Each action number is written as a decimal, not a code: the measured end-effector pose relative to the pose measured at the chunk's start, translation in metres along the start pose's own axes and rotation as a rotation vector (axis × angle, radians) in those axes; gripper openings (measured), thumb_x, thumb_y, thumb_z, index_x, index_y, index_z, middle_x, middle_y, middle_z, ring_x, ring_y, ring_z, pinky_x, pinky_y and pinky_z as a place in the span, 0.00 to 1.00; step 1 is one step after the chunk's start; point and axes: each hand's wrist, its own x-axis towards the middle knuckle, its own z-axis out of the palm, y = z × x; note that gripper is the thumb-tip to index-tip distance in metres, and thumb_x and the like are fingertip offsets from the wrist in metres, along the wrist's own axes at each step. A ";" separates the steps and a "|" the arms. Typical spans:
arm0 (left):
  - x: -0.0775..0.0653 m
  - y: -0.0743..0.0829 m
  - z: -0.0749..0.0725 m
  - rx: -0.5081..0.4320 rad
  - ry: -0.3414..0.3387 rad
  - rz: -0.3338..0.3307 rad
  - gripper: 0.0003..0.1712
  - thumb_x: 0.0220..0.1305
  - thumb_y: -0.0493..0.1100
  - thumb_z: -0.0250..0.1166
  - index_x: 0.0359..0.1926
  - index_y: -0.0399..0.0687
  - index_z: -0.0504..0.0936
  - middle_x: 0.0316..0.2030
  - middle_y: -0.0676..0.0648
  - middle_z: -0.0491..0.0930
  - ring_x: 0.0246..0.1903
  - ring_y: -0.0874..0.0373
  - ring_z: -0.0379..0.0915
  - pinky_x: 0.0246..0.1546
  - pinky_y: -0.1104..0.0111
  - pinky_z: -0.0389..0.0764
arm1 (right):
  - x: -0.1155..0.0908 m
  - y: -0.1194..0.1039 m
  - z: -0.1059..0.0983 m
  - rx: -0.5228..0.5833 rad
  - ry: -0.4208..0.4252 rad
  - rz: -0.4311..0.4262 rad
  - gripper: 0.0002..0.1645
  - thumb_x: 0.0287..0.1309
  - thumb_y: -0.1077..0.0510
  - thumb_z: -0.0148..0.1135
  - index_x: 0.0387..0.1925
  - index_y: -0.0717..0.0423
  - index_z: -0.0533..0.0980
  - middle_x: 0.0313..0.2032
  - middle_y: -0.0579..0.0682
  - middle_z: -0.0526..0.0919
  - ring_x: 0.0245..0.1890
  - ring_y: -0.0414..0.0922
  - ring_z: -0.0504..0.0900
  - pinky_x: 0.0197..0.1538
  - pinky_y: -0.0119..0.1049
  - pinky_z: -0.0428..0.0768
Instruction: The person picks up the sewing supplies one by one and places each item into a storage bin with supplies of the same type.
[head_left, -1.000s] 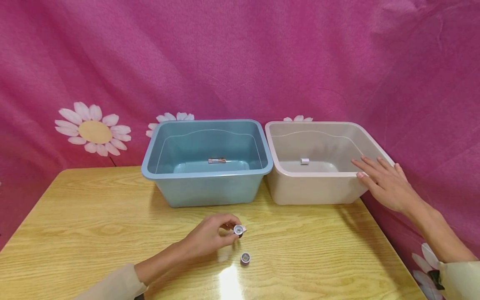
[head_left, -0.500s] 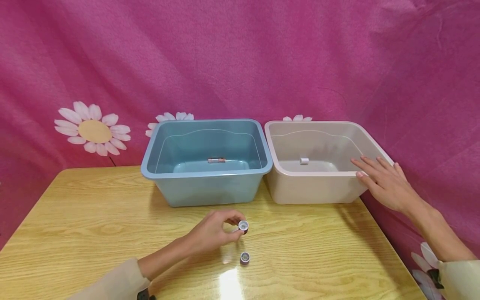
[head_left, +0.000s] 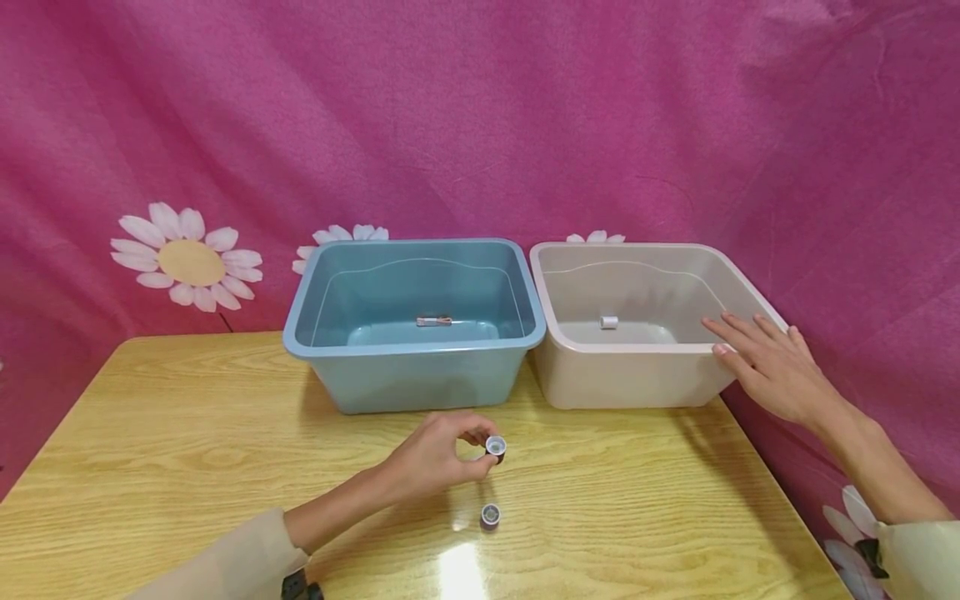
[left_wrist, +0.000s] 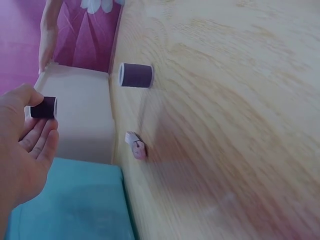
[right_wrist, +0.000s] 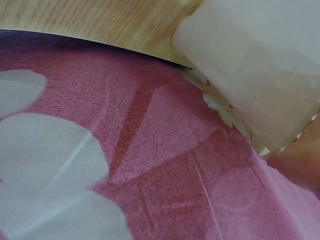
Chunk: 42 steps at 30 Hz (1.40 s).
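My left hand (head_left: 438, 457) pinches a dark spool of thread (head_left: 496, 450) between thumb and fingers, raised over the table. Its pale end faces up in the head view, and its dark thread (left_wrist: 44, 108) shows in the left wrist view. A second dark spool of thread (head_left: 491, 517) stands upright on the table, nearer the front. A small pinkish-white bundle (left_wrist: 135, 145) lies on the table in the left wrist view; in the head view it is hidden behind my left hand. My right hand (head_left: 772, 371) rests with extended fingers on the front right rim of the beige bin (head_left: 630, 379).
A blue bin (head_left: 420, 379) stands left of the beige one, with a small pinkish-white bundle (head_left: 433, 321) inside. A white spool (head_left: 608, 322) lies in the beige bin. Both stand on the wooden table (head_left: 187, 433) before a pink flowered cloth (head_left: 465, 125).
My left hand has lifted the spool off the table and moved slightly right and away. The small bundle beside it has gone behind the hand. My right hand has stayed still.
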 end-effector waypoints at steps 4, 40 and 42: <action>0.004 0.004 0.000 0.019 0.017 0.011 0.09 0.58 0.35 0.71 0.40 0.48 0.84 0.36 0.58 0.83 0.37 0.61 0.80 0.43 0.69 0.81 | 0.001 0.000 0.000 -0.002 0.000 -0.005 0.28 0.77 0.50 0.45 0.74 0.50 0.63 0.70 0.68 0.62 0.68 0.77 0.50 0.64 0.76 0.34; 0.065 0.040 -0.018 -0.036 0.099 0.162 0.07 0.60 0.35 0.71 0.39 0.47 0.84 0.33 0.58 0.83 0.35 0.69 0.78 0.43 0.72 0.80 | 0.001 -0.001 0.000 0.005 -0.010 0.007 0.29 0.77 0.48 0.45 0.74 0.49 0.63 0.71 0.67 0.61 0.69 0.77 0.49 0.64 0.75 0.31; 0.070 0.042 -0.018 -0.046 0.094 0.163 0.06 0.61 0.35 0.71 0.39 0.47 0.84 0.32 0.58 0.83 0.35 0.70 0.78 0.43 0.72 0.81 | 0.001 0.000 0.001 0.005 -0.008 0.007 0.29 0.77 0.49 0.45 0.74 0.49 0.63 0.70 0.67 0.61 0.69 0.77 0.49 0.64 0.75 0.31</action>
